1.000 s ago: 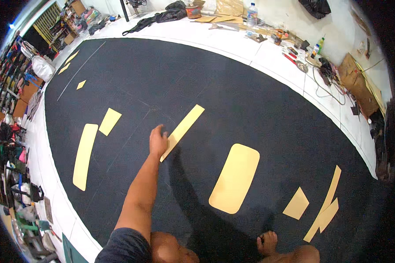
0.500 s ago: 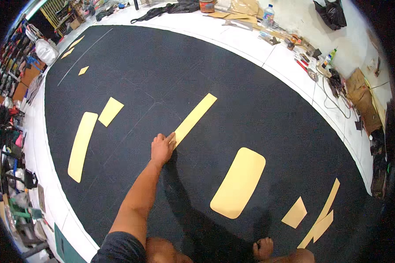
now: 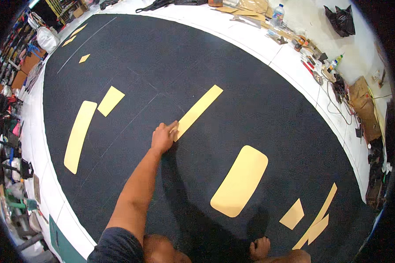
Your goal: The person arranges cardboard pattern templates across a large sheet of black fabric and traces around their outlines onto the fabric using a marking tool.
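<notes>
My left hand reaches over black sheet material and closes at the near-left end of a long yellow strip. Its extended forefinger lies on that end; the other fingers are curled and partly hidden. The strip rests flat and slants toward the far right. To its right lies a yellow rounded rectangle. Left of the hand are a long curved yellow piece and a four-sided yellow piece. Faint pale lines cross the sheet. I do not see my right hand.
Near right lie a small yellow four-sided piece and a thin strip overlapping a slanted piece. White tiled floor borders the sheet. Tools, a plastic bottle and cables line the wall. What looks like my bare foot is below.
The whole view has shifted slightly, moving most things upward in the picture. My left hand stays at the same end of the yellow strip. The pieces keep their places on the sheet.
</notes>
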Motion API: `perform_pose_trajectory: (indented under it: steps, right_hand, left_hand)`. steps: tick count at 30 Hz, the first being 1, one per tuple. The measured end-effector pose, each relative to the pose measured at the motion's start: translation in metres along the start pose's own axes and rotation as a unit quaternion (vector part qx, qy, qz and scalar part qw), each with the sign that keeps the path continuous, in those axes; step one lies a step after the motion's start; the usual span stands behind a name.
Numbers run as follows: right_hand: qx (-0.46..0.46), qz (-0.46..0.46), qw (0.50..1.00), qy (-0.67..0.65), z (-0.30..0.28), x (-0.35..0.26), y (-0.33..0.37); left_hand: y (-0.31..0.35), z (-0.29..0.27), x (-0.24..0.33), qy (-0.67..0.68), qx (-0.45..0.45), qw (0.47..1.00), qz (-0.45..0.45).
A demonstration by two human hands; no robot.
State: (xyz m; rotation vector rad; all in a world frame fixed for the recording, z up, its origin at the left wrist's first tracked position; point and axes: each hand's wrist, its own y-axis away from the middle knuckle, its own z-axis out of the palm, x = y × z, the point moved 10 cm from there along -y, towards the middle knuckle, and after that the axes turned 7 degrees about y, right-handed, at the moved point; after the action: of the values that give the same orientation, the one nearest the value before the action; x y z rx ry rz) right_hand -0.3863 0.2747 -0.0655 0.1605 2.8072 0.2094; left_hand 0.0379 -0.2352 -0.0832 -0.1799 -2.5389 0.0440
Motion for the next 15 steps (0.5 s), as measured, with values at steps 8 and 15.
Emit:
perform_pose_trajectory:
  steps: [8,15]
  right_hand:
    - [0.018,-0.025,0.999,0.014,0.007,0.004,0.002]
    - [-0.002,0.037,0.999,0.008,0.024,0.031,0.012]
  left_hand:
    - [0.008,-0.037,-0.066,0.169,0.105,0.971,-0.134]
    - [0.037,-0.025,0.011,0.056,0.096,0.992,0.059]
